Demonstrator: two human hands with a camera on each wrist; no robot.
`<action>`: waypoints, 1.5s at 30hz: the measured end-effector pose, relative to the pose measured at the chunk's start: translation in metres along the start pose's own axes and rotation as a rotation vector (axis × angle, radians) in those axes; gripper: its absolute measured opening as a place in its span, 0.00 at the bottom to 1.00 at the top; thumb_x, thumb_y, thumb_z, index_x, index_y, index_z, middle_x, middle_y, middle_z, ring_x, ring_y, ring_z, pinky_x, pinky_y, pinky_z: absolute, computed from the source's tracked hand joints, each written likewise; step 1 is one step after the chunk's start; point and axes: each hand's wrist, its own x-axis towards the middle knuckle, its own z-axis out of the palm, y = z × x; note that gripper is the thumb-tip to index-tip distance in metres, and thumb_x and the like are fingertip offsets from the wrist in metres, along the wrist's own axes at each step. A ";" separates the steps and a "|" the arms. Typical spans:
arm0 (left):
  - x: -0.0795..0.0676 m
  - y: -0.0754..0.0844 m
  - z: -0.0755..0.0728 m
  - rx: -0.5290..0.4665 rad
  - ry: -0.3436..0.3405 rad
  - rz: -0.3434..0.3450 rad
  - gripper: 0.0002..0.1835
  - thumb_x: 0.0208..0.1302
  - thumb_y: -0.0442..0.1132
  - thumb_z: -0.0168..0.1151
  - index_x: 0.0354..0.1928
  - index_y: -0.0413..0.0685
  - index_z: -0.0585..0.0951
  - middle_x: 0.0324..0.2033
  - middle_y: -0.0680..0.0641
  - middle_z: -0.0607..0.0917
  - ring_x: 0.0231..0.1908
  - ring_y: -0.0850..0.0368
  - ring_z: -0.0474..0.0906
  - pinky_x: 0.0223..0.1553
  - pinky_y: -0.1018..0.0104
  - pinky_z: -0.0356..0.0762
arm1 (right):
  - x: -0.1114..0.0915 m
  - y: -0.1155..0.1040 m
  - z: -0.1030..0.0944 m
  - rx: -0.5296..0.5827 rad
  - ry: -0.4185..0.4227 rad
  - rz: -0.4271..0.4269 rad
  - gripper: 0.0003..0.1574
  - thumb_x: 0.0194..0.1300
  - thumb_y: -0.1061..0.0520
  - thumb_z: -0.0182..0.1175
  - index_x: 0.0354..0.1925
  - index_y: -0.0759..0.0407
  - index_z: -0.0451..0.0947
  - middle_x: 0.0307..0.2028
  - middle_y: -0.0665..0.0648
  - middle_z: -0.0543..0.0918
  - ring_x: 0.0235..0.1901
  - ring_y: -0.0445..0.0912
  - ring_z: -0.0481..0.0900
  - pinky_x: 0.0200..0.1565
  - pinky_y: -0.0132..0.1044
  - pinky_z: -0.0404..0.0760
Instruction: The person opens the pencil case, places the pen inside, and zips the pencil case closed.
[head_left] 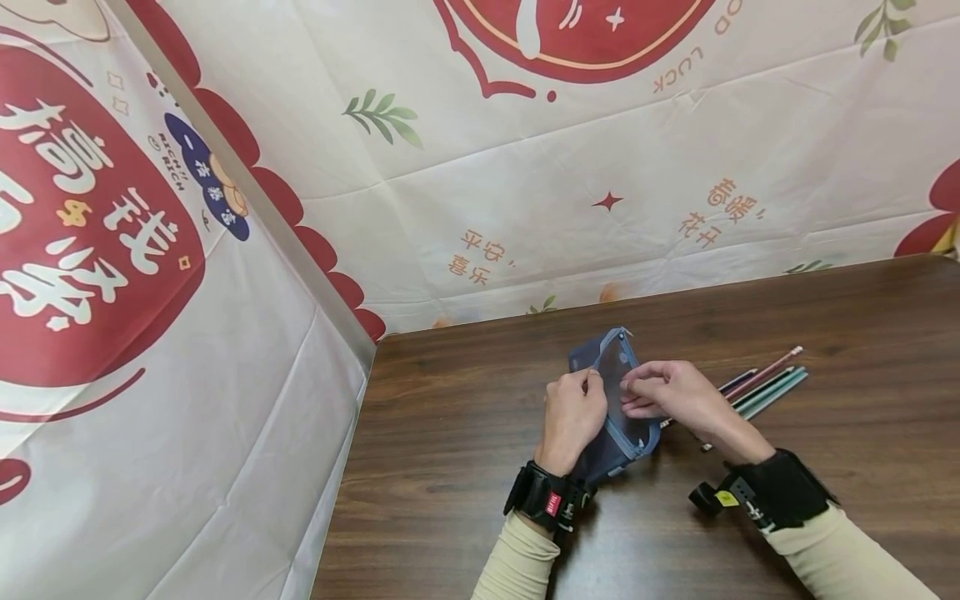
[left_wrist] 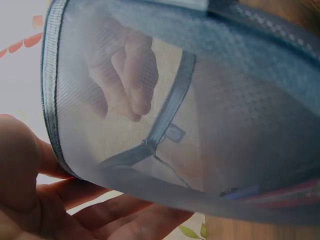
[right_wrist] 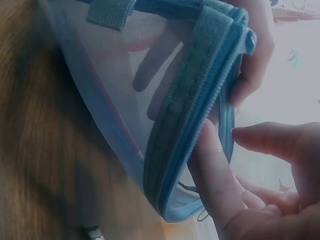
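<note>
A blue mesh zip pouch (head_left: 596,454) lies tilted on the table with its zipper open. My left hand (head_left: 576,412) grips the pouch's rim on its left side. At the mouth is my right hand (head_left: 678,398), its index finger reaching past the zipper (right_wrist: 210,95) and the thumb just outside. Through the mesh in the left wrist view, fingertips (left_wrist: 137,85) show without anything visible between them. A thin red line (right_wrist: 122,122) also shows through the mesh; whether it lies inside I cannot tell. Several pencils (head_left: 768,400) lie beside the right wrist, partly hidden by it.
The brown wooden table (head_left: 435,500) meets a white printed cloth (head_left: 525,183) at the back and another hanging cloth (head_left: 262,467) on the left. Black camera straps (head_left: 783,490) wrap both wrists, and the right camera (head_left: 705,498) juts out over the table.
</note>
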 end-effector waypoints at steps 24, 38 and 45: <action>0.000 -0.001 -0.001 -0.017 0.016 0.012 0.23 0.69 0.45 0.47 0.13 0.53 0.71 0.10 0.55 0.66 0.15 0.60 0.69 0.16 0.69 0.63 | -0.011 -0.003 -0.007 -0.085 0.000 -0.081 0.23 0.68 0.56 0.54 0.49 0.78 0.72 0.41 0.74 0.83 0.38 0.59 0.84 0.39 0.47 0.84; 0.000 0.000 -0.006 -0.040 0.003 -0.008 0.23 0.70 0.45 0.45 0.12 0.53 0.66 0.10 0.54 0.60 0.13 0.58 0.62 0.17 0.68 0.59 | -0.023 -0.001 -0.029 -0.293 0.066 -0.128 0.22 0.66 0.51 0.57 0.45 0.70 0.77 0.35 0.67 0.86 0.33 0.52 0.85 0.35 0.46 0.85; 0.001 -0.001 -0.007 -0.042 0.007 -0.005 0.23 0.70 0.45 0.45 0.13 0.53 0.67 0.10 0.54 0.61 0.13 0.57 0.64 0.16 0.68 0.60 | -0.033 0.006 -0.048 -0.485 0.099 -0.201 0.17 0.67 0.51 0.56 0.42 0.64 0.80 0.35 0.62 0.86 0.33 0.48 0.84 0.32 0.40 0.83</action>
